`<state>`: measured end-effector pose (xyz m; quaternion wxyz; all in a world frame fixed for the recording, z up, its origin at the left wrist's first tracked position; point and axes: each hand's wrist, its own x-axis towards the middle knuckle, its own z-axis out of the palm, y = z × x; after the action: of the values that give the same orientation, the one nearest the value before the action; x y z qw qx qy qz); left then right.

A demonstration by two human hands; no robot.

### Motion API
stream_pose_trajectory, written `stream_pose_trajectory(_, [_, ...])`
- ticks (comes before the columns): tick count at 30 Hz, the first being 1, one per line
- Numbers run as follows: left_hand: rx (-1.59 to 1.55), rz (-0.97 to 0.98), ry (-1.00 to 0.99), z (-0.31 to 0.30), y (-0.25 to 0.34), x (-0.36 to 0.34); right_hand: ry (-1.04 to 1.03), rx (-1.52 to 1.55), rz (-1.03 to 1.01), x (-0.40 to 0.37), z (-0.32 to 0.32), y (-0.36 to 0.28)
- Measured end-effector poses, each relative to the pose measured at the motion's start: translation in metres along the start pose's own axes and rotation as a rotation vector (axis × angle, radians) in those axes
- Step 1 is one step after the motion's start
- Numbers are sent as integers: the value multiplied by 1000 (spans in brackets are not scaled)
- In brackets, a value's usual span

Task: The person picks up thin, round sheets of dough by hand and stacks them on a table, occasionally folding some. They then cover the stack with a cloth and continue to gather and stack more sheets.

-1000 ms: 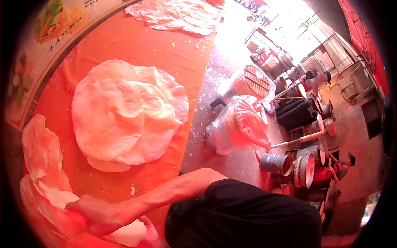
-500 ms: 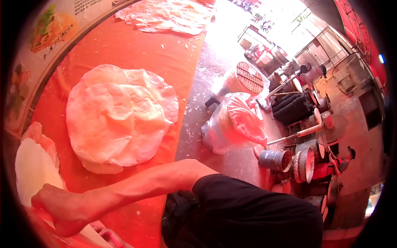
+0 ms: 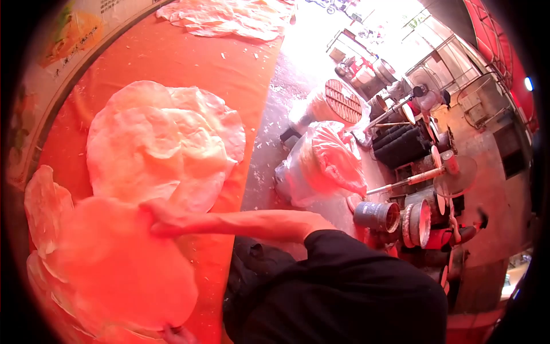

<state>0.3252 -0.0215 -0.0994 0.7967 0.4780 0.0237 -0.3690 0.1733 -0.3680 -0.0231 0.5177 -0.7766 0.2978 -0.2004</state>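
Note:
My left hand [image 3: 163,219] is closed on the upper right edge of a thin, round, pale sheet [image 3: 123,264] that looks like dough. My right hand [image 3: 179,335], partly cut off at the bottom of the view, pinches the lower edge of the same sheet. Blur softens the sheet's surface. More pale sheets [image 3: 43,212] show beyond its left side. Just above it lies a stack of wrinkled round sheets [image 3: 160,143] on the orange-red tabletop [image 3: 189,63]; the held sheet hides part of the stack's lower left.
Another pile of sheets [image 3: 223,17] lies at the table's far end. A printed wall panel [image 3: 74,34] borders the table's left side. Across the floor stand a plastic-covered container [image 3: 326,166], a dark bucket [image 3: 375,216] and a fan [image 3: 455,176]. The view is turned sideways.
My left hand has moved up and right, bringing the sheet's edge with it. The sheet now spreads flat and wide between both hands. My right hand has shifted slightly right.

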Motion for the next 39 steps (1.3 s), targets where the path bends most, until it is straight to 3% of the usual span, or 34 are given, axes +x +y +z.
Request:
stream_pose_trajectory(1, [269, 93, 117, 55, 1, -21, 30, -86, 44, -9, -2, 14])
stream_pose_trajectory(4, [325, 181, 166, 34, -31, -12, 102, -333, -48, -14, 19, 37])
stream_pose_trajectory(7, [1030, 529, -117, 8, -26, -13, 191, -434, -282, -21, 65, 28])
stream_pose_trajectory(8, [1085, 587, -120, 3, -23, -10, 180, -421, -330, -26, 81, 18])
stream_pose_trajectory(10, [1038, 541, -80, 5, -24, -6, 0, -340, -311, -30, 101, -10])
stream_pose_trajectory(14, [551, 196, 84, 14, -26, 3, -382, -174, -267, -44, 148, -49])
stream_pose_trajectory(17, [352, 37, 128, 11, -26, 9, 346, 291, -657, -38, 224, 14])
stream_pose_trajectory(20, [239, -63, 122, -7, -26, 19, -2, 80, -448, -32, 167, -10])
stream_pose_trajectory(24, [183, -166, 151, -34, -28, 20, -127, -216, -369, -42, 147, -41])
stream_pose_trajectory(27, [186, -219, 159, -43, -42, 30, -178, -368, -399, -54, 158, -49])
stream_pose_trajectory(29, [166, -200, 163, -46, -44, 30, -194, -428, -522, -63, 176, -38])
stream_pose_trajectory(30, [113, -160, 168, -39, -37, 24, -387, -408, -457, -56, 173, -36])
stream_pose_trajectory(33, [-41, -46, 163, 0, -13, 1, -297, -809, -702, -17, 144, -40])
stream_pose_trajectory(35, [-151, 22, 139, 17, -5, -10, -201, -663, -530, 27, 92, -60])
stream_pose_trajectory(38, [-172, 27, 171, 4, -3, -14, -107, 0, -251, 99, -29, -57])
stream_pose_trajectory(39, [-137, 5, 210, -6, -4, -14, -56, -34, -249, 120, -59, -54])
